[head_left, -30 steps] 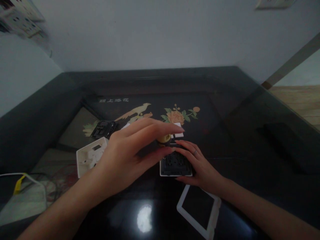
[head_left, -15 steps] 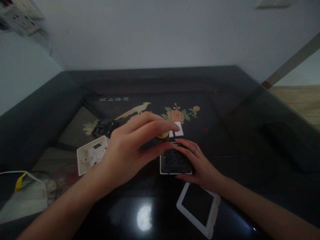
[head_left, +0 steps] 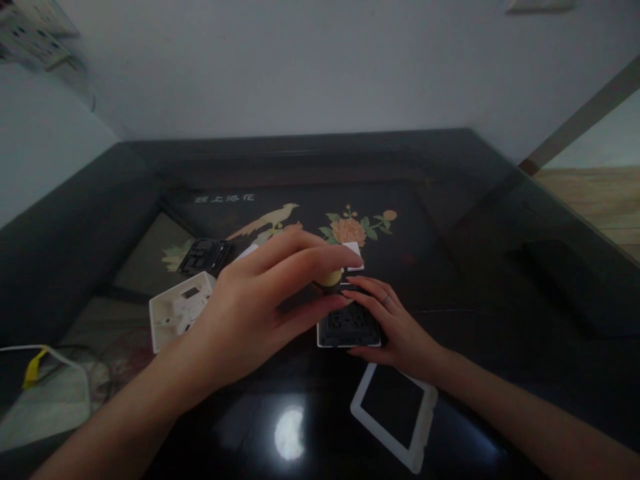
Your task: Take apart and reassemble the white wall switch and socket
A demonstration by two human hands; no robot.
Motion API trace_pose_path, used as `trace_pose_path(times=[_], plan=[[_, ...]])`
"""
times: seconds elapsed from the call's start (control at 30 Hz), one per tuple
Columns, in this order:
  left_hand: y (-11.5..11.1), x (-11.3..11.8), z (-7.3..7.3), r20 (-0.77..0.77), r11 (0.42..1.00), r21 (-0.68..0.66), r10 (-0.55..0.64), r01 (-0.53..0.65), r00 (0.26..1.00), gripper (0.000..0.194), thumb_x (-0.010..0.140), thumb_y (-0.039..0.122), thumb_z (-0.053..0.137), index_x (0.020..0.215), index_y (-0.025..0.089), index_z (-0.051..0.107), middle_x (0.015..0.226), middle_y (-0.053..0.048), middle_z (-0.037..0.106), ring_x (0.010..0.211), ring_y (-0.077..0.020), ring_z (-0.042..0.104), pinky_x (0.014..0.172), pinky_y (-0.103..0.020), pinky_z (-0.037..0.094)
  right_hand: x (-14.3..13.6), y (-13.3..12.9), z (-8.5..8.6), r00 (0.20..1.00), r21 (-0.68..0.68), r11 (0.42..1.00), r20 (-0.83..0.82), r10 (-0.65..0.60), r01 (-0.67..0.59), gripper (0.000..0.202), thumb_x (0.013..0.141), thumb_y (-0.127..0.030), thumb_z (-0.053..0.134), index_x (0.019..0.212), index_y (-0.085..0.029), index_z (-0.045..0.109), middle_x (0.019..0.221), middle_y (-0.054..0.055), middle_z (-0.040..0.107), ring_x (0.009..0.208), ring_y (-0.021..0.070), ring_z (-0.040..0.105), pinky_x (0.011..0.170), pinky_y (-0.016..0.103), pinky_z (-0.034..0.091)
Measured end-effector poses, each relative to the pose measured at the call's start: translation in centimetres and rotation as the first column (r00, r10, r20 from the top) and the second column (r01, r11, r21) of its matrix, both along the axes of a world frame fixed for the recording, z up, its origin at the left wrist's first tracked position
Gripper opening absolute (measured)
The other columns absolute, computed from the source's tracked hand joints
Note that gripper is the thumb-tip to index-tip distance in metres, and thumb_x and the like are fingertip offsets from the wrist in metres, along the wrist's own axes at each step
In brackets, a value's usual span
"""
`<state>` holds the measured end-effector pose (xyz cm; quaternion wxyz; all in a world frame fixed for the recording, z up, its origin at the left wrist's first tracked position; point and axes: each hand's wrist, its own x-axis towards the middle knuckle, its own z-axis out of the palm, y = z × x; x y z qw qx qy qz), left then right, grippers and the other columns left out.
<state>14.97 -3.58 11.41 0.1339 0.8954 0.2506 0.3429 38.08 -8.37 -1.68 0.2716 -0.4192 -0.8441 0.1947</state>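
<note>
My left hand (head_left: 270,293) is closed on a small yellow and dark handle (head_left: 330,280), possibly a screwdriver's, over the top edge of a black switch module with a white rim (head_left: 349,327). The handle's lower end is hidden. My right hand (head_left: 393,320), with a ring on one finger, grips the module by its right side, fingers at its top and thumb at its bottom edge. A small white plate (head_left: 354,255) lies just beyond. Below the right hand is a white square frame (head_left: 367,393).
Left of my left hand are an open white box (head_left: 173,313) and a black plastic part (head_left: 205,255) on the dark glossy table (head_left: 295,157). A white cable with a yellow tag (head_left: 34,369) lies at the far left. Sockets (head_left: 37,40) hang on the wall.
The view has shifted slightly. My left thumb has dropped a little lower beside the handle, and more of the handle shows. My right hand keeps its hold on the module.
</note>
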Motion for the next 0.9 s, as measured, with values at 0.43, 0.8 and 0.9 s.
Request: trace_pose_path(times=[0.43,0.8,0.9], plan=[[0.0,0.0,-0.2,0.024,0.997,0.047,0.060,-0.061,0.998,0.029,0.088,0.017,0.068,0.114,0.027,0.062,0.111,-0.001,0.069,0.100,-0.0163,0.068,0.091,-0.028,0.056,-0.1,0.0,-0.1,1.000,0.012,1.000,0.003,0.008,-0.008,0.077,0.081,-0.035,0.072,0.143,-0.027,0.028,0.146,0.015,0.036,0.135,0.0331,0.034,0.108,0.059,0.040],[-0.1,-0.5,0.2,-0.047,0.994,-0.105,0.008,-0.013,0.999,0.038,0.091,0.017,0.063,0.125,0.032,0.059,0.111,-0.002,0.070,0.098,-0.0177,0.068,0.088,-0.030,0.058,0.0,0.0,-0.1,1.000,0.005,1.000,0.003,-0.003,0.003,0.078,0.081,-0.038,0.071,0.146,-0.028,0.029,0.147,0.014,0.038,0.135,0.0333,0.036,0.108,0.060,0.039],[0.0,-0.1,0.1,-0.007,0.998,-0.022,0.051,-0.051,0.999,0.032,0.088,0.019,0.068,0.119,0.027,0.063,0.104,-0.003,0.068,0.095,-0.0178,0.067,0.085,-0.029,0.058,0.0,0.0,-0.1,1.000,0.008,1.000,0.007,0.002,-0.002,0.079,0.081,-0.038,0.071,0.147,-0.027,0.028,0.148,0.014,0.037,0.136,0.0331,0.035,0.108,0.059,0.039]])
